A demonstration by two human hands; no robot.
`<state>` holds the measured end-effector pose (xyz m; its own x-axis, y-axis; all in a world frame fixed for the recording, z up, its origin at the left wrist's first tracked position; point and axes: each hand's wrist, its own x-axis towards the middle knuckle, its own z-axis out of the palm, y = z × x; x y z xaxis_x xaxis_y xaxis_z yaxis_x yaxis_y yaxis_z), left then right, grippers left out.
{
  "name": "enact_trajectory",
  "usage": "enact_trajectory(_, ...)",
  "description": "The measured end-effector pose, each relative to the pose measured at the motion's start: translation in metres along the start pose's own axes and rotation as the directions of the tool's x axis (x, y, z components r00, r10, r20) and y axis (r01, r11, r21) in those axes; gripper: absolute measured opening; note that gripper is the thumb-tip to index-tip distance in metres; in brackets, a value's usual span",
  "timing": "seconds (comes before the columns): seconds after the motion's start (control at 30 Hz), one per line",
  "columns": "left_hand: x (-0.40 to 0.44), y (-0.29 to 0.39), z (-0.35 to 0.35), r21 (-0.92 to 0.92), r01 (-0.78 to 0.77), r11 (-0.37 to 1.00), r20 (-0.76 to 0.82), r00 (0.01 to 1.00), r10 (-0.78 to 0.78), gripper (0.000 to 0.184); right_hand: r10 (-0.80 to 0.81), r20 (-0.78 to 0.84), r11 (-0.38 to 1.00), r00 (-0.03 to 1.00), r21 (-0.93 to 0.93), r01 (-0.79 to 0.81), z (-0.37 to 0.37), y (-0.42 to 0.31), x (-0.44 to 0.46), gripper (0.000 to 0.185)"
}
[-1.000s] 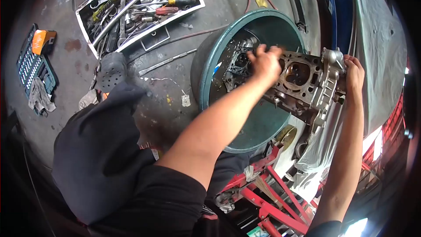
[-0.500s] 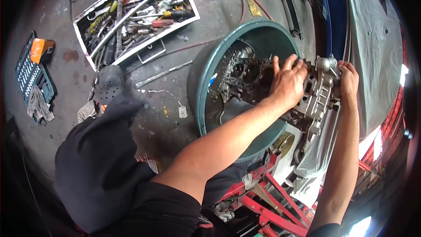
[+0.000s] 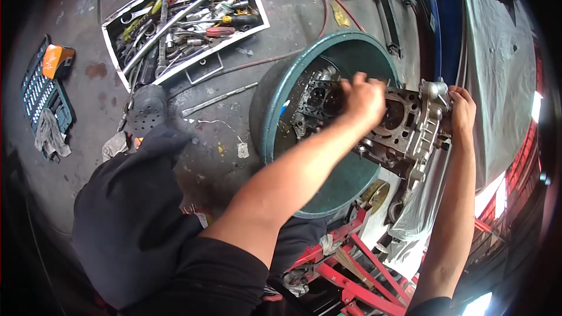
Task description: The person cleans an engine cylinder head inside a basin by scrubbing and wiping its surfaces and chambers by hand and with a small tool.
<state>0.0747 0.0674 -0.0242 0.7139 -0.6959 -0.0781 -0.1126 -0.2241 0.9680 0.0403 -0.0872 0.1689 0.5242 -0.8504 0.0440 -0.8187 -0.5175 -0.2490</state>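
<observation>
A metal engine block (image 3: 404, 118) with round cylinder bores lies slanted in a green round tub (image 3: 274, 111), its right end sticking out over the rim. My left hand (image 3: 364, 102) is over the middle of the block's top face with its fingers curled in; whether anything is under the fingers is hidden. At the block's right end, my right hand (image 3: 462, 108) grips the engine block beside a silver housing, its fingers wrapped over the edge.
A white-edged tool tray (image 3: 186, 75) full of wrenches sits at the upper left. Beyond it lie a socket set (image 3: 44, 90), an orange box (image 3: 57, 61) and a rag (image 3: 51, 133). A long bar (image 3: 219, 99) is on the floor. A red frame (image 3: 351, 284) stands below the tub.
My left hand has moved right along the block and then back left, its spread fingers now curled. My right hand stays on the block's end. The view has shifted slightly.
</observation>
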Motion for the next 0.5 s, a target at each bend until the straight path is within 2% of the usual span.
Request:
enact_trajectory(0.03,-0.002,0.014,0.014,-0.11,-0.151,0.982,-0.16,0.978,0.132,0.034,0.038,0.015,0.999,0.999,0.035,-0.038,-0.001,0.01,0.009,0.022)
enact_trajectory(0.07,-0.013,0.034,0.008,-0.146,-0.288,0.946,-0.266,0.933,0.243,0.034,0.043,0.014,0.998,0.999,0.033,-0.044,0.001,0.008,0.009,0.022)
enact_trajectory(0.13,-0.022,0.026,0.017,-0.078,-0.327,0.942,-0.352,0.893,0.281,0.036,0.039,0.011,0.999,0.999,0.013,-0.039,-0.003,0.004,0.001,0.023)
enact_trajectory(0.17,-0.018,0.006,0.015,-0.113,-0.221,0.969,-0.306,0.935,0.178,0.036,0.003,-0.011,1.0,1.0,-0.015,-0.003,-0.005,0.008,-0.002,0.024)
enact_trajectory(0.2,-0.013,-0.017,0.006,0.025,-0.078,0.997,-0.11,0.991,0.08,0.033,-0.051,-0.043,0.998,0.998,-0.029,0.049,-0.004,0.007,0.001,0.024)
enact_trajectory(0.23,-0.005,-0.039,0.001,0.185,0.113,0.976,0.157,0.977,-0.143,0.031,-0.032,-0.063,0.999,0.997,0.012,0.033,-0.003,0.002,-0.001,0.025)
enact_trajectory(0.27,0.0,-0.052,-0.01,0.182,0.282,0.942,0.301,0.896,-0.327,0.03,-0.006,-0.073,0.999,0.997,0.05,0.01,-0.001,0.0,-0.002,0.026)
enact_trajectory(0.3,-0.011,-0.059,-0.02,0.149,0.271,0.951,0.241,0.923,-0.301,0.028,-0.012,-0.071,0.998,0.997,0.059,0.016,0.002,-0.001,0.002,0.026)
enact_trajectory(0.33,-0.024,-0.064,-0.018,0.125,0.222,0.967,0.055,0.971,-0.231,0.026,-0.013,-0.061,0.998,0.998,0.061,0.017,0.001,0.002,0.004,0.029)
enact_trajectory(0.4,-0.036,-0.071,-0.015,-0.059,0.318,0.946,-0.099,0.941,-0.323,0.027,-0.008,-0.047,0.999,0.999,0.05,0.011,-0.004,0.002,-0.003,0.033)
enact_trajectory(0.47,-0.048,-0.075,-0.015,-0.074,0.342,0.937,-0.245,0.904,-0.35,0.03,-0.269,-0.041,0.961,0.962,-0.072,0.266,0.004,-0.011,-0.012,0.045)
enact_trajectory(0.5,-0.052,-0.075,-0.019,-0.067,0.29,0.955,-0.302,0.906,-0.296,0.03,-0.444,-0.024,0.865,0.896,-0.274,0.421,0.007,-0.02,-0.025,0.05)
